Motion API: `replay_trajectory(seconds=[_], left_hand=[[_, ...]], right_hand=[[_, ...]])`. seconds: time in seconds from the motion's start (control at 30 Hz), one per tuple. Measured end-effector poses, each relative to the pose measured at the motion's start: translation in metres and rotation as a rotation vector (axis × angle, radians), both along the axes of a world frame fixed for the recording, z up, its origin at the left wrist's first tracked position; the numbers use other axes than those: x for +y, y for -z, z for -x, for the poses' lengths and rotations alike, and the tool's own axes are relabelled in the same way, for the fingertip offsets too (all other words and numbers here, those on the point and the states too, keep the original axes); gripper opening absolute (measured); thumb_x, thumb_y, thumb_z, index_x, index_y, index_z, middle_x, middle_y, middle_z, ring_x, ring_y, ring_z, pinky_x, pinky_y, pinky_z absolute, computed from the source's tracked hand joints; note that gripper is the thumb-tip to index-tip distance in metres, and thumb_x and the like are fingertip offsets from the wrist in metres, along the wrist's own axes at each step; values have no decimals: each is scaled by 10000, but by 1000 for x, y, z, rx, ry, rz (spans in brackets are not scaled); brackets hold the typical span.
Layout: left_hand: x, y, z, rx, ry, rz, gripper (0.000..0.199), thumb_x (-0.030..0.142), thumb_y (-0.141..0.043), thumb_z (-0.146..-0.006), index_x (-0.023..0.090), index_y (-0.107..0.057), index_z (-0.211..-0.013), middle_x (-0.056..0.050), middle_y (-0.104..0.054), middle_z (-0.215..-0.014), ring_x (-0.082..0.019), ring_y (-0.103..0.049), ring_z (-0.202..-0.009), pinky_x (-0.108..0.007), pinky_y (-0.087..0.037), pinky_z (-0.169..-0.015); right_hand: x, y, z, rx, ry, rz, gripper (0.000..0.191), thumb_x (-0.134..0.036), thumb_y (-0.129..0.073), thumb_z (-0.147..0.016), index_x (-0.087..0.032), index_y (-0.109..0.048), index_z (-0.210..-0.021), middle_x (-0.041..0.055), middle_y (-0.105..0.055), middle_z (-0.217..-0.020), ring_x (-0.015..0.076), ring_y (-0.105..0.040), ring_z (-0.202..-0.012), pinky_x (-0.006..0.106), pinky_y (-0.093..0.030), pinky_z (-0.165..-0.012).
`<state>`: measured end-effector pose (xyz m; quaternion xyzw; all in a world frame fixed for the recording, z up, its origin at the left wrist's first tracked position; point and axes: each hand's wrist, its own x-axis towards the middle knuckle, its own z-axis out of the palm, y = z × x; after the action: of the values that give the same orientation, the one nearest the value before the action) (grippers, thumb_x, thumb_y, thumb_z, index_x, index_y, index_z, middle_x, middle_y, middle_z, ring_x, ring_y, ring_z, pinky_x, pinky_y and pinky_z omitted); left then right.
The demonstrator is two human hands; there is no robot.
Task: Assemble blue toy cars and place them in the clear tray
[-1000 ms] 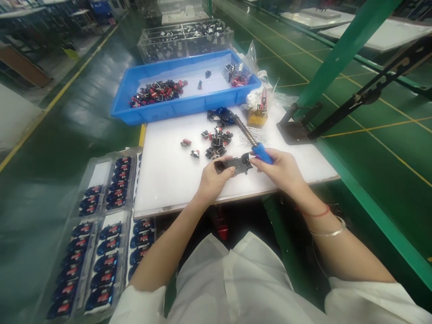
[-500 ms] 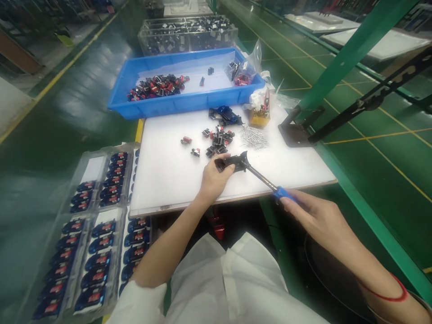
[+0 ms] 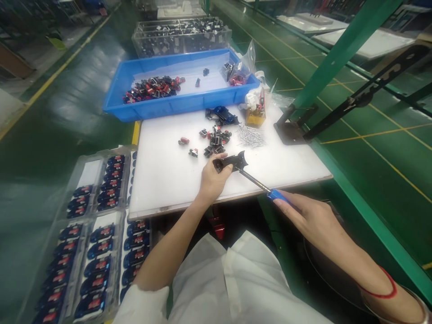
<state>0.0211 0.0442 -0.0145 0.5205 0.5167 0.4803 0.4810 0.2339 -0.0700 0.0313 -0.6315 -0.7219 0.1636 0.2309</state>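
My left hand (image 3: pixel 214 177) grips a black part (image 3: pixel 234 162) over the front of the white board (image 3: pixel 162 180). In my right hand (image 3: pixel 303 209) is a blue-handled tool (image 3: pixel 277 195); its long metal shaft reaches left to the lower edge of the black part. Behind my left hand lies a heap of small black and red pieces (image 3: pixel 216 140), with two loose ones (image 3: pixel 183 141) to its left. A pile of thin metal pins (image 3: pixel 250 137) and some dark blue parts (image 3: pixel 222 115) lie farther back.
A blue bin (image 3: pixel 151 110) of black and red pieces stands at the back, beside a small yellow box (image 3: pixel 255 118). Clear trays (image 3: pixel 88 216) of blue parts are at the left. A black metal bracket (image 3: pixel 292 130) and green post (image 3: pixel 340 58) stand right.
The tool's tip has shifted from the black part's right end to its lower edge, and my right hand has moved slightly left. The whole view has shifted a little.
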Motion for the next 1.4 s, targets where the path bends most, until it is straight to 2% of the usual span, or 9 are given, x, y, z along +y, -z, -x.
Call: replay_trajectory(seconds=[0.5,0.77,0.9,1.03,1.4], left_hand=[[0,2,1,7,6,22,361,248,-678,-766,176,-680,-1120,-73,-724,-1100,-224,-679,-1016,-418,-535,-976],[1,1,1,8,-4,12,345,237,-680,-761,172,-681,-1100,-61,-739,-1049,-211,-691,-980,-401,-545,-965],[1,0,0,-12,-5,23,344,231,-683,-764,174,-677,-1103,-58,-739,-1054,-208,-696,-977,-399,-552,-962],[0,-4,0,9,-12,44,340,205,-683,-764,173,-676,-1102,-54,-743,-1040,-199,-701,-960,-375,-565,-937],[2,6,2,-25,12,14,356,269,-690,-777,184,-676,-1122,-65,-726,-1092,-212,-684,-1012,-421,-540,-987]], right_hand=[[2,-4,2,-7,6,88,464,-487,-425,-997,-169,-756,-1068,65,-764,-862,249,-712,-691,315,-536,-584],[3,-11,3,-17,11,136,464,-499,-413,-994,-179,-745,-1048,28,-729,-733,218,-663,-584,308,-491,-538],[1,-14,0,-12,3,101,446,-494,-424,-991,-193,-752,-1006,36,-755,-798,230,-693,-634,300,-510,-560],[0,-17,-3,3,20,69,431,-484,-445,-991,-187,-753,-1045,45,-772,-903,243,-721,-722,293,-538,-618],[6,-12,1,-26,27,92,455,-511,-417,-989,-216,-763,-1002,48,-755,-803,237,-682,-628,302,-495,-558]])
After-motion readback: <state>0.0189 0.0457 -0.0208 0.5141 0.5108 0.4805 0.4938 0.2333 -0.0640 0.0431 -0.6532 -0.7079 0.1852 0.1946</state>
